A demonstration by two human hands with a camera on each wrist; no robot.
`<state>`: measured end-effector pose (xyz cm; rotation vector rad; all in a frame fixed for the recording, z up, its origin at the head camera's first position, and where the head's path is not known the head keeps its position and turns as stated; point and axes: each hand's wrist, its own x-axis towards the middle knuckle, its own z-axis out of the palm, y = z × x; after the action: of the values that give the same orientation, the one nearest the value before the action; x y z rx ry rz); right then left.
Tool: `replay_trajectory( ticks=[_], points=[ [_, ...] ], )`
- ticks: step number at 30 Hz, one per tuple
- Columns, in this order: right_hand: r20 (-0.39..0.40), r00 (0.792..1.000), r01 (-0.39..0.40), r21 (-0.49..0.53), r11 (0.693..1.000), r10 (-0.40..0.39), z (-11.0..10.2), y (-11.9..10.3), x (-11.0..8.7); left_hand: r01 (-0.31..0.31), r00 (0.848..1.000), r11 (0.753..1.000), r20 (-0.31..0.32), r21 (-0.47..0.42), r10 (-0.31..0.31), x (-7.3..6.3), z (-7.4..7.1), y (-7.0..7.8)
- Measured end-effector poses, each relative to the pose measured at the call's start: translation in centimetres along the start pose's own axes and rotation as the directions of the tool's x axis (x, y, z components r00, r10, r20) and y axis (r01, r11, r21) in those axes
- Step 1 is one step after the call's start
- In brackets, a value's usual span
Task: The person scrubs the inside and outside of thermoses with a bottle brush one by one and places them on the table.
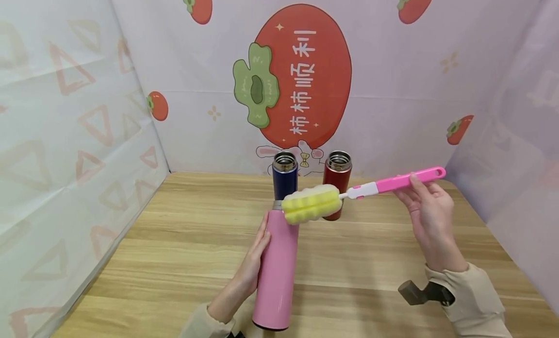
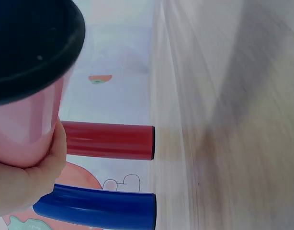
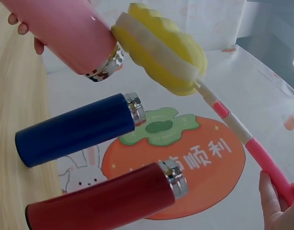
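Observation:
My left hand [image 1: 251,260] grips a pink thermos bottle [image 1: 277,270] around its side, raised off the table and tilted, its black base [image 2: 32,48] close to the left wrist camera. With thumb and fingers, my right hand [image 1: 430,214] holds a bottle brush by its pink handle [image 1: 406,180]. The yellow and white sponge head [image 1: 312,204] of the brush lies across the mouth of the pink bottle in the head view. In the right wrist view, the sponge [image 3: 161,50] is outside the bottle, right beside its steel rim [image 3: 106,64].
Behind the pink bottle, a blue thermos bottle [image 1: 285,175] and a red one [image 1: 337,175] stand upright and uncapped on the wooden table [image 1: 188,231]. A printed cloth [image 1: 380,85] hangs along the back, with more cloth at both sides.

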<state>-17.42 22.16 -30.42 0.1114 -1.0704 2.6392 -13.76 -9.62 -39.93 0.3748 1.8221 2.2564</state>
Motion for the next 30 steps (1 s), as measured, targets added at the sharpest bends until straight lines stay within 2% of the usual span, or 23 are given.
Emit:
replay_trajectory(
  ticks=[3, 6, 12, 18, 26, 30],
  points=[
    [-0.002, 1.000, 0.002, -0.003, 1.000, -0.002, 0.0, 0.1, 0.0, 0.011, 1.000, 0.999, -0.017, 0.033, -0.010, -0.1, 0.1, 0.0],
    [0.013, 1.000, 0.012, 0.018, 1.000, -0.012, -0.2, 0.1, 0.0, 0.008, 0.998, 0.995, -0.060, 0.097, -0.002, -0.3, 0.1, -0.1],
    [0.043, 0.999, 0.023, 0.118, 0.993, -0.028, -0.5, -0.3, 0.3, -0.043, 0.993, 0.982, -0.099, 0.185, 0.062, -0.5, -0.1, -0.1],
    [0.059, 0.998, -0.017, 0.159, 0.987, 0.008, -0.7, -0.6, 0.5, -0.062, 0.991, 0.986, -0.108, 0.153, 0.079, -0.5, -0.4, -0.2],
    [0.107, 0.993, -0.057, 0.119, 0.991, 0.045, -0.9, -0.1, 0.4, -0.065, 0.993, 0.991, -0.089, 0.116, 0.076, -0.4, -0.6, -0.2],
    [0.142, 0.987, -0.089, 0.065, 0.994, 0.079, -1.0, 0.2, 0.2, -0.060, 0.995, 0.994, -0.078, 0.091, 0.067, -0.2, -0.6, -0.1]
  ],
)
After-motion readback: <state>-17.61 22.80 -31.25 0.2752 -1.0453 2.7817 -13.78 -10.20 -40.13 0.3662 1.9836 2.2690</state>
